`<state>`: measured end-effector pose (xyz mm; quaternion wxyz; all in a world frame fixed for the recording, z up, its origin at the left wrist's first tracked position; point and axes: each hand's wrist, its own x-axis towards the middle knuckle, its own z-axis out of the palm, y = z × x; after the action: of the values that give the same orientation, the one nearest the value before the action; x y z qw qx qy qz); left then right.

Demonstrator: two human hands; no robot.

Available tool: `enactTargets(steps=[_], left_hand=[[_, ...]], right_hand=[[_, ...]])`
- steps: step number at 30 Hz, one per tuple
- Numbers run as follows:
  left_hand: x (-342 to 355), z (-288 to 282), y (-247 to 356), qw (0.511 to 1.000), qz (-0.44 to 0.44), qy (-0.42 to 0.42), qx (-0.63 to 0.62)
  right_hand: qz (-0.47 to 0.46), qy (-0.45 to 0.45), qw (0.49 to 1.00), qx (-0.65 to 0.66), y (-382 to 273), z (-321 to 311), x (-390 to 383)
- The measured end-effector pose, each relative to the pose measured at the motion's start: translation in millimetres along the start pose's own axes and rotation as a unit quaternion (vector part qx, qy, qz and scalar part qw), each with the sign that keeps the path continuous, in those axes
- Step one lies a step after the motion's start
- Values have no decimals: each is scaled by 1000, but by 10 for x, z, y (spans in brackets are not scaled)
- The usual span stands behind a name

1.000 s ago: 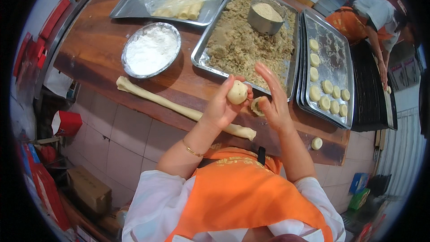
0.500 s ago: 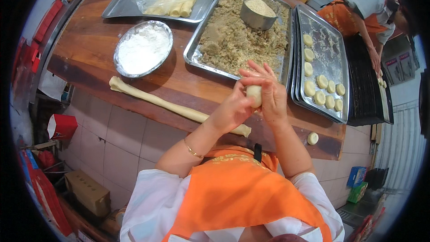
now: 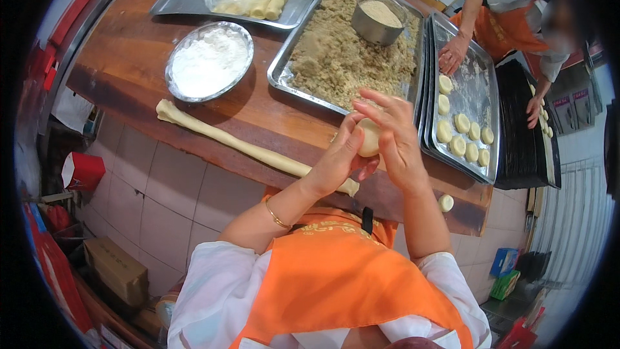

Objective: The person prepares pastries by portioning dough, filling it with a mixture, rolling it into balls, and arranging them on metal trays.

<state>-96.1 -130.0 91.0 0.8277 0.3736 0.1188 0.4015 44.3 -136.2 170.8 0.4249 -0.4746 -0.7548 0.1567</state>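
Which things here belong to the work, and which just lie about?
Likely part of the work: round dough piece, held between left hand and right hand; dough roll; white powder; crumbly mixture; dough rounds.

Likely just lying about: brown carton; red box; blue box; green box.

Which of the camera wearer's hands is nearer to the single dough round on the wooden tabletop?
Right. The right hand is up and left of the dough round in the picture; the left hand is farther off to the left, beyond the dough ball.
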Motion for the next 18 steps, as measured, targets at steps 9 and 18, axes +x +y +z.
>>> enactTargets(steps=[9,18], left_hand=[[2,60,100,999,15,28,-25],[-79,24,271,994,-32,-26,-98]], right_hand=[[39,-68,994,-72,-229,-275,-71],[-20,-107,986,-127,-234,-396,17]])
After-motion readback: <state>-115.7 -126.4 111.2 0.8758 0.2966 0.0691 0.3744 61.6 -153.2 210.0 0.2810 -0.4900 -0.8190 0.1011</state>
